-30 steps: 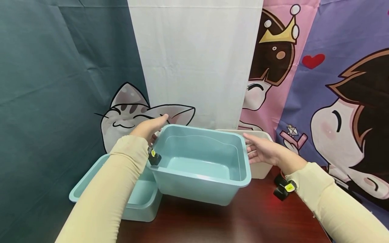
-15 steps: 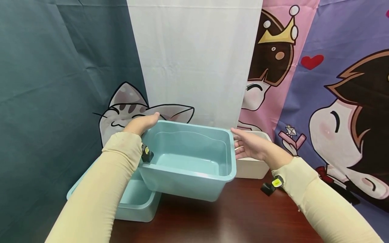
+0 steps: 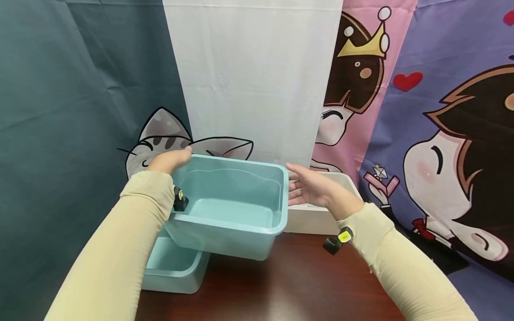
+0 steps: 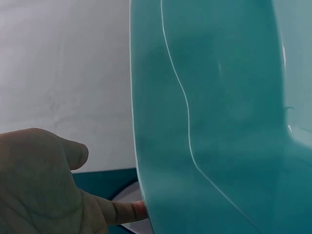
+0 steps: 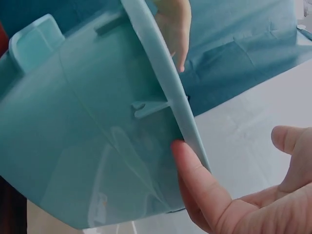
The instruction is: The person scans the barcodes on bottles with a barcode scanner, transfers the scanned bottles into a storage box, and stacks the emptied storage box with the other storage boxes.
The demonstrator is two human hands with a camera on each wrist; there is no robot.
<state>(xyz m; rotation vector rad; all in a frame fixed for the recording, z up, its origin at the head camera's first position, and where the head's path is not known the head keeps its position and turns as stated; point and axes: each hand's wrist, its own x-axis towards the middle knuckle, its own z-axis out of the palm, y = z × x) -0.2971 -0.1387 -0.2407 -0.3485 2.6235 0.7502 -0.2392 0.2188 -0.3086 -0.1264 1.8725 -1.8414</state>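
A light blue plastic bin (image 3: 221, 236) is held up above the table, tilted down to the right, with its inside showing. My left hand (image 3: 172, 161) is at its left end; in the left wrist view a straight finger (image 4: 129, 211) touches the outside near the rim while the thumb stands apart. At the right end is my right hand (image 3: 311, 187). In the right wrist view its fingers (image 5: 200, 183) reach under the rim against the outer wall, thumb away from the bin. A second light blue bin (image 3: 172, 281) sits on the table below left, partly covered by the held one.
A white bin (image 3: 307, 221) stands at the back right, partly behind my right hand. The dark red-brown table (image 3: 297, 276) extends in front. Cloth printed with cartoon figures (image 3: 257, 80) hangs behind and to the sides.
Both hands have moved left with the held bin, raising it slightly. It now hangs further over the second blue bin, and more of the white bin shows.
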